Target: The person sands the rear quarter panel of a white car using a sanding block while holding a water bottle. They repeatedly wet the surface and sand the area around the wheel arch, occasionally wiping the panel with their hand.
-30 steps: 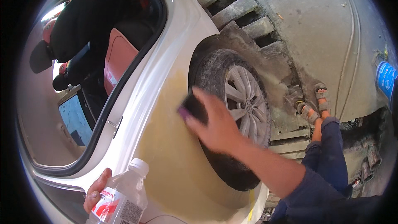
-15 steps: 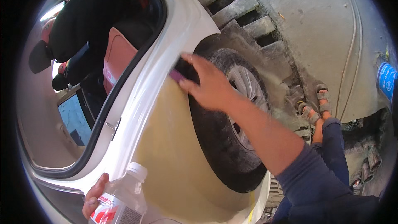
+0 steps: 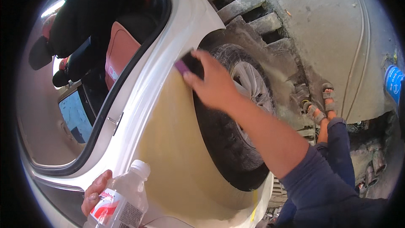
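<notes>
purple-edged dark sanding block [image 3: 188,64], pinched flat in our right hand [image 3: 213,85], sits against the white car's fender [image 3: 177,143] above the wheel arch, while our left hand [image 3: 96,191] clasps a clear plastic bottle [image 3: 122,200].

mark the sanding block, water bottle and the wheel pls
sanding block [image 3: 188,64], head view, on its dark face just ahead of the right hand's fingers
water bottle [image 3: 122,200], head view, on the clear body above the label
wheel [image 3: 251,85], head view, on the silver spokes

I counted one plastic bottle [image 3: 120,202], one sanding block [image 3: 189,64], one car wheel [image 3: 240,114], two sandalled feet [image 3: 320,103] (my own), and one car [image 3: 177,143].
</notes>
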Motion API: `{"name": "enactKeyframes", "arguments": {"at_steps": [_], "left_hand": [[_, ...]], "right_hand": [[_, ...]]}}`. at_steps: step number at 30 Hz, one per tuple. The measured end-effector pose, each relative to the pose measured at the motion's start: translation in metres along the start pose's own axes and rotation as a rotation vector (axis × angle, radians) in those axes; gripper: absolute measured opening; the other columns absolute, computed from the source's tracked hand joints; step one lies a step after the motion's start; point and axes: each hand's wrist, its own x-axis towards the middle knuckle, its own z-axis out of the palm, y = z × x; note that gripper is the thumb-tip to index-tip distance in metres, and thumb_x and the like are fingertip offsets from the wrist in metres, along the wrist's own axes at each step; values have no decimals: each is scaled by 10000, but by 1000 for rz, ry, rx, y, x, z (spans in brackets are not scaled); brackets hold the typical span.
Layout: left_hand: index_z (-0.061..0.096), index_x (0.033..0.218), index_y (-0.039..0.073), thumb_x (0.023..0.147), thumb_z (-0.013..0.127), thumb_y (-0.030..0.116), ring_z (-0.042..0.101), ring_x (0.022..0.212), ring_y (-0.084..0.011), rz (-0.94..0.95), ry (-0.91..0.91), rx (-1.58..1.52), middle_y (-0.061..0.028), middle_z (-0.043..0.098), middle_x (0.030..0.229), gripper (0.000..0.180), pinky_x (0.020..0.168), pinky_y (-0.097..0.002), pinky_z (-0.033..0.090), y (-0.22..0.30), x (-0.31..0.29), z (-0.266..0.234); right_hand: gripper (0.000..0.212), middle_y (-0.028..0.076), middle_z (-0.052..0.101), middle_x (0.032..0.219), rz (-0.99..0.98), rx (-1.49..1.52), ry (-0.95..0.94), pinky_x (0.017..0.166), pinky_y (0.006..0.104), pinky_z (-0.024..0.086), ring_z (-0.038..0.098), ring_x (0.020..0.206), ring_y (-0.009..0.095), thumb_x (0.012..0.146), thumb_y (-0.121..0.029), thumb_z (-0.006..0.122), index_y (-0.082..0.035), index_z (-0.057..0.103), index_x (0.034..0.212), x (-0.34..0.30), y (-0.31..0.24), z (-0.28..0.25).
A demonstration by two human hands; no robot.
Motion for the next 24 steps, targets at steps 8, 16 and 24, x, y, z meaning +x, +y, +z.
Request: {"name": "enactKeyframes", "arguments": {"at_steps": [8, 16, 24], "left_hand": [[461, 1314, 24, 732, 450, 928, 651, 1035, -342, -134, 64, 36, -198, 568, 1132, 1075, 888, -474, 561, 18, 2, 7], [459, 1289, 8, 701, 511, 913, 622, 1074, -319, -147, -13, -40, -184, 550, 1160, 1080, 900, -453, 546, 16, 7, 8], [391, 1427, 54, 649, 749, 767, 579, 1156, -355, -159, -150, -259, -176, 510, 1254, 1115, 993, -496, 484, -7, -4, -10]], "right_hand": [[613, 252, 459, 1453, -43, 44, -187, 1063, 488, 392, 516, 1243, 408, 870, -257, 724, -12, 461, 1367, -169, -45, -13], [612, 269, 494, 1396, -35, 21, -65, 1074, 482, 386, 497, 1255, 421, 890, -260, 697, 2, 454, 1387, -94, -24, 8], [641, 257, 498, 1397, -126, 9, -157, 1064, 478, 399, 508, 1250, 412, 867, -229, 727, 9, 441, 1390, -183, -45, -15]]}}
